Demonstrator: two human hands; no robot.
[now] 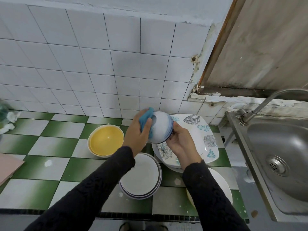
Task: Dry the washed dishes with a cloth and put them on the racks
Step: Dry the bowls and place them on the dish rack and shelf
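A white bowl with a blue rim [162, 126] is held upside down and tilted above the counter. My right hand [180, 141] grips its rim from the lower right. My left hand [136, 134] presses a blue cloth [146, 117] against the bowl's base and left side. Beneath them lies a stack of square leaf-patterned plates [201, 135]. A stack of round white plates [141, 175] rests closer to me, and a yellow bowl [105, 140] stands to the left. Another white plate [223, 185] is partly hidden by my right sleeve.
The counter has green and white checked tiles [50, 147], with a white tiled wall behind. A steel sink [283, 157] with a tap [266, 104] lies to the right. A pink board [10, 165] and crumpled white scraps [10, 120] sit at the far left.
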